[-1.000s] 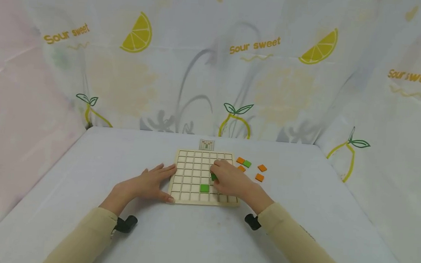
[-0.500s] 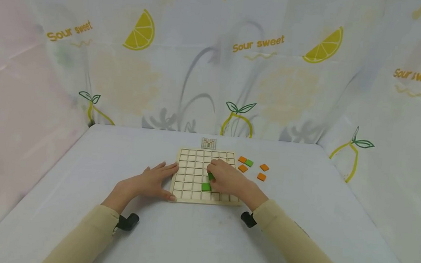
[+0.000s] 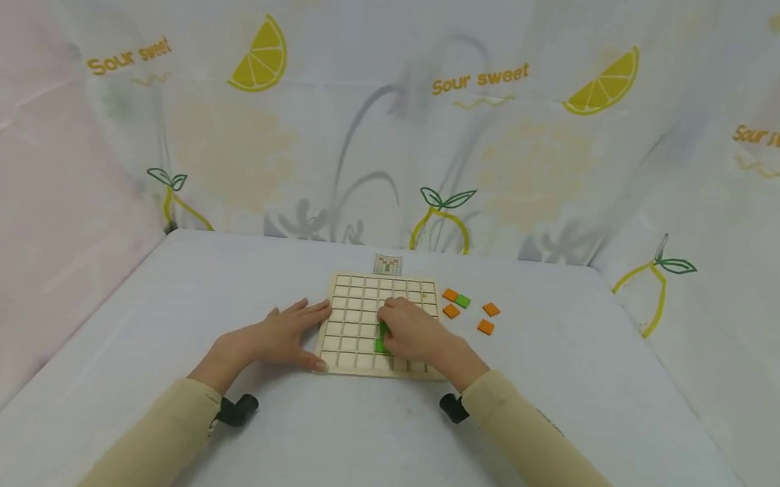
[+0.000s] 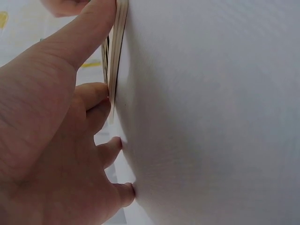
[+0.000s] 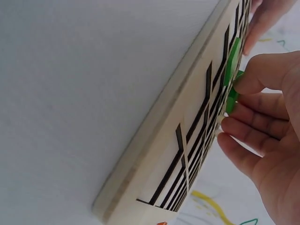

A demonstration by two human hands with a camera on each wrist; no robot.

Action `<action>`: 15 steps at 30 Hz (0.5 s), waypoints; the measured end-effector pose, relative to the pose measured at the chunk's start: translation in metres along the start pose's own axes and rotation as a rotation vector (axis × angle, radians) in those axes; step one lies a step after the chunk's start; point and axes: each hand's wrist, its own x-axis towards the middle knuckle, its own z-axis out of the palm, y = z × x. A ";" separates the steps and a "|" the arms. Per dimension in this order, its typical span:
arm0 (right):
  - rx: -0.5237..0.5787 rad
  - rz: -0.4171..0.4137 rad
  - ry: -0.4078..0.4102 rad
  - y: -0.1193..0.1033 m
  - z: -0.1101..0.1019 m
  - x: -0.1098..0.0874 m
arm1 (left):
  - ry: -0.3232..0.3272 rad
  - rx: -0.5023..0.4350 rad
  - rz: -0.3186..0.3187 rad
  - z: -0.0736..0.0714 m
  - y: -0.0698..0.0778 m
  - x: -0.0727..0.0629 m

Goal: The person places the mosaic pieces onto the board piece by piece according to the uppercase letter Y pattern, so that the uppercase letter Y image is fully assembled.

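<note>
A wooden grid board lies on the white-covered table. My left hand rests at its left edge, fingers spread, with the thumb by the near corner; the left wrist view shows the thumb against the board's side. My right hand is over the middle of the board and pinches a green square tile between thumb and fingers. Another green tile lies in a square just nearer to me, partly covered by the right hand. The held tile's lower edge is hidden, so whether it touches the board cannot be told.
Right of the board lie several orange tiles and one green tile. A small card with a printed grid pattern lies just beyond the board's far edge. Fabric with a lemon print hangs behind the table.
My right hand has shifted slightly left with the green tile, which now stands directly beyond the tile in the board. The left hand stays in place. The view has tilted slightly.
</note>
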 end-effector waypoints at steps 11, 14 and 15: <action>-0.020 -0.003 0.007 -0.001 0.004 0.004 | 0.001 -0.016 0.000 -0.002 0.001 -0.003; -0.016 0.002 0.003 -0.001 0.005 0.004 | 0.001 -0.020 0.000 -0.001 0.001 -0.003; -0.017 0.005 0.001 -0.001 0.005 0.004 | 0.001 -0.020 0.001 -0.001 0.001 -0.003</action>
